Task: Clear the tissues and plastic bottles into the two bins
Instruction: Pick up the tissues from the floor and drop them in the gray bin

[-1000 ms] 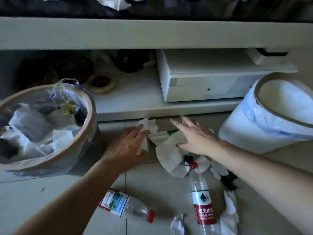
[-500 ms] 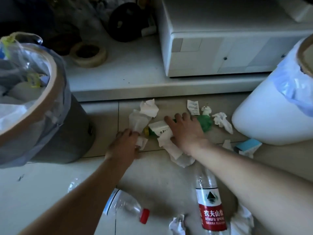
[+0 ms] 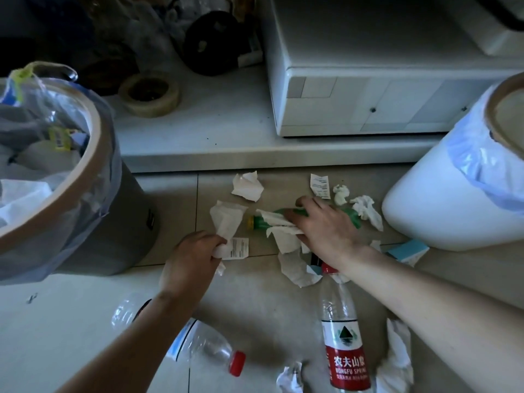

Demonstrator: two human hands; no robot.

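From the head view, the left hand pinches a crumpled white tissue on the tiled floor, near the grey bin on the left. The right hand curls over a green bottle lying on its side and the tissue draped across it, near the white bin on the right. Two clear red-capped bottles lie nearer. A low white shelf runs along the far side.
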